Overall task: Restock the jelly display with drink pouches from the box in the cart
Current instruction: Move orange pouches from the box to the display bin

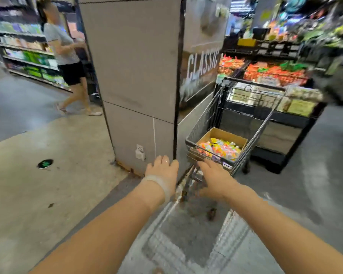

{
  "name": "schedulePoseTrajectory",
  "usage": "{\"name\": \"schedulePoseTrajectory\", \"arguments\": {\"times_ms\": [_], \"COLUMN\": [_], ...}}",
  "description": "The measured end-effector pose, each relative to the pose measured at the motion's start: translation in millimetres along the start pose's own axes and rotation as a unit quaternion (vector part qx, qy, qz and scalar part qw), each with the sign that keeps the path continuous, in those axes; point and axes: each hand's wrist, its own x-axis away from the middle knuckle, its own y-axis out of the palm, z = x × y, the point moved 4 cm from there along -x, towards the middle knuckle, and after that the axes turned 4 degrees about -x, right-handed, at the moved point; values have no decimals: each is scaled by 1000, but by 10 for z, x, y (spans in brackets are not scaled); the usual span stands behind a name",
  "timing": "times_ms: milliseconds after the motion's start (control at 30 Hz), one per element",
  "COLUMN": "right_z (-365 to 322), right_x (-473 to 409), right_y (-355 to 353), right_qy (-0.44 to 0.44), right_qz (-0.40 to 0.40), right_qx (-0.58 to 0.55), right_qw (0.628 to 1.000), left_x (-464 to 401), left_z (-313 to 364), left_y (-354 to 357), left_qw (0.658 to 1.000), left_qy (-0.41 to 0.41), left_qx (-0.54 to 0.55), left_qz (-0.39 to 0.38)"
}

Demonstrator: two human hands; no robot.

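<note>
Nearest me, both forearms reach forward and down. My left hand [162,169] is back-up with the fingers bent downward at the cart's near end, a pale band on its wrist; blur hides whether it grips the handle, so I cannot tell its hold. My right hand [214,175] stretches out with fingers straight and spread, holding nothing, its fingertips just at the near rim of the shopping cart [212,117].

The move ahead, as I judge it, turns on one relation: the cardboard box [222,135] sits in the cart basket straight beyond and slightly right of the right hand, so that hand is the nearer one. The box's long axis runs away from me towards the upper right, and its open top shows a heap of bright drink pouches [220,148] in orange, yellow and pink.

Beyond the cart stands a dark display stand [285,123] with packaged goods on top; I cannot make out which bin is the jelly display. Left of it, a grey pillar [135,76] carries a side panel reading "CLASSIC" [203,63]. No pouch label is legible.
</note>
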Motion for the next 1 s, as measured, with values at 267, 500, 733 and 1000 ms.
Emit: {"name": "schedulePoseTrajectory", "arguments": {"times_ms": [267,500,733,1000], "right_z": [966,1878,2806,3904], "right_x": [-1286,-2113,-3123,-4589], "right_y": [-410,-532,-415,-312], "right_qy": [93,179,223,223], "right_qz": [5,-10,-33,-74], "right_qx": [-43,-64,-93,-134], "right_qw": [995,982,970,963], "left_x": [-1862,-3257,-4623,-6352], "left_z": [161,243,508,956], "left_y": [-309,-382,-111,184], "left_qw": [996,989,985,978], "left_qy": [88,137,151,138], "left_qx": [-16,-29,-33,-12], "left_qz": [-19,-42,-76,-154]}}
